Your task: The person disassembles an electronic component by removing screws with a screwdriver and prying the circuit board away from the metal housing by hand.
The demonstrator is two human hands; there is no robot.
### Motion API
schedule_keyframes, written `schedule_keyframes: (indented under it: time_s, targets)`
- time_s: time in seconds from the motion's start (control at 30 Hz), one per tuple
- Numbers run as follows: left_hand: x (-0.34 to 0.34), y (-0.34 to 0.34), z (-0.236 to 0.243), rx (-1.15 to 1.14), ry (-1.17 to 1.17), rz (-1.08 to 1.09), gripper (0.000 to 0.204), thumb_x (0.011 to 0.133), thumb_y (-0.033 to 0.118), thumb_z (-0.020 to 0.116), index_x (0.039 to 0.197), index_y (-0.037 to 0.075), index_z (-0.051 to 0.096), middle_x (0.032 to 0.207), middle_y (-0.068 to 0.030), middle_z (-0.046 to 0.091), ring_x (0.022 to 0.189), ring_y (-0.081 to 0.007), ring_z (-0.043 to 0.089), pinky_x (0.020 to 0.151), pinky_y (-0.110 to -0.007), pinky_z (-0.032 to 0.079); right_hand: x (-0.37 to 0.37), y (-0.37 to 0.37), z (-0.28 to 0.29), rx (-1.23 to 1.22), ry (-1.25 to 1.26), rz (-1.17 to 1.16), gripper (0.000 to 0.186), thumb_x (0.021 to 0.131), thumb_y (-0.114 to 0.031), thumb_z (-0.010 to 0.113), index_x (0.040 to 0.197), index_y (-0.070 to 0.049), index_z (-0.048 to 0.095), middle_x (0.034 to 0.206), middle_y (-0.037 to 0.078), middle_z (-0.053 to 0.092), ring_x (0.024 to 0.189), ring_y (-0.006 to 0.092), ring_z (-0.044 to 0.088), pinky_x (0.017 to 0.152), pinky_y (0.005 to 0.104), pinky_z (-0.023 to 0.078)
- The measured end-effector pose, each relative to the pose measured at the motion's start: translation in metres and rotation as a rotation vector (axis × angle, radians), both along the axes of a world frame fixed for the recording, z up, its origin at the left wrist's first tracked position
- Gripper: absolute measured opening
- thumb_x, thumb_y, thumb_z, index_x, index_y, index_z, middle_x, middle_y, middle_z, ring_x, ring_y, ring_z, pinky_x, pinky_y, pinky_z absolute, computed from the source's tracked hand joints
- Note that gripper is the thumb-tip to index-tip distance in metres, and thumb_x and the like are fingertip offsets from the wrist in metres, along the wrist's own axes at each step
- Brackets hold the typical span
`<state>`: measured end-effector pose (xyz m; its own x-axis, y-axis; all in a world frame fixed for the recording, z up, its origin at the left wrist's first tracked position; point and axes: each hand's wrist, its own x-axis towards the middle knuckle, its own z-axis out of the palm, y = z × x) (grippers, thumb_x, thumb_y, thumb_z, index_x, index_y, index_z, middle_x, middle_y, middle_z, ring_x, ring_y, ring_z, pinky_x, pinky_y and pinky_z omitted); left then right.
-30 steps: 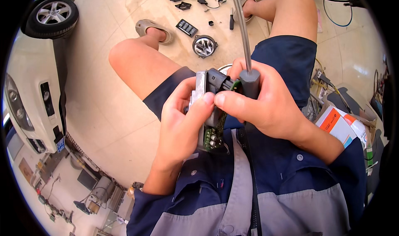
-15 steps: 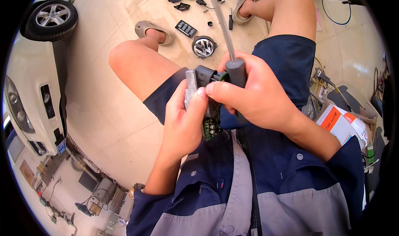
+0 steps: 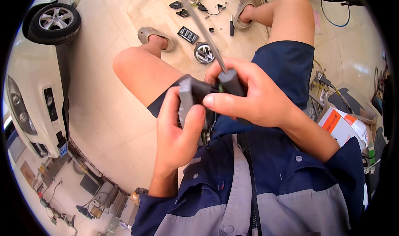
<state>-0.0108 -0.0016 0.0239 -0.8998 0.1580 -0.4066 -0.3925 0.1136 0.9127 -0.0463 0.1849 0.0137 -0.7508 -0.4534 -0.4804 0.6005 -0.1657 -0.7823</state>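
Grey module (image 3: 185,99) half hidden by left hand (image 3: 176,134); connector detail unclear.

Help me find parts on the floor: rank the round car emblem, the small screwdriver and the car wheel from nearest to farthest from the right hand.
1. Round car emblem, just beyond the right hand.
2. Small screwdriver, farther ahead.
3. Car wheel, far left.

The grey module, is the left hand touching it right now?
Touching. The head view shows the left hand wrapped around the grey module, thumb pressed on its edge.
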Motion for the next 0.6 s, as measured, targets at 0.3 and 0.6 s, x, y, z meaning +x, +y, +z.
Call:
schedule_keyframes:
  time_s: [0.3,0.6]
  targets:
    - [0.012,0.004,0.003,0.077,0.078,-0.015,0.038,0.1,0.033,0.052,0.115,-0.002,0.052,0.095,-0.0013,0.057,0.083,-0.0063,0.049,0.071,-0.021,0.041,0.013,-0.003,0.005,0.05,0.172,-0.071,0.024,0.084,-0.023,0.074,0.088,-0.002,0.062,0.063,-0.004,0.051,0.057,0.0028,0.042,0.05,0.023,0.034]
    - [0.009,0.005,0.003,0.136,-0.004,0.035,0.036,0.1,0.031,0.053,0.115,-0.002,0.052,0.096,-0.0007,0.057,0.084,-0.0047,0.047,0.073,-0.02,0.04,0.019,-0.004,0.001,0.082,0.363,-0.135,0.02,0.086,-0.017,0.072,0.092,-0.001,0.061,0.076,0.002,0.057,0.067,0.0066,0.05,0.06,0.0241,0.041]
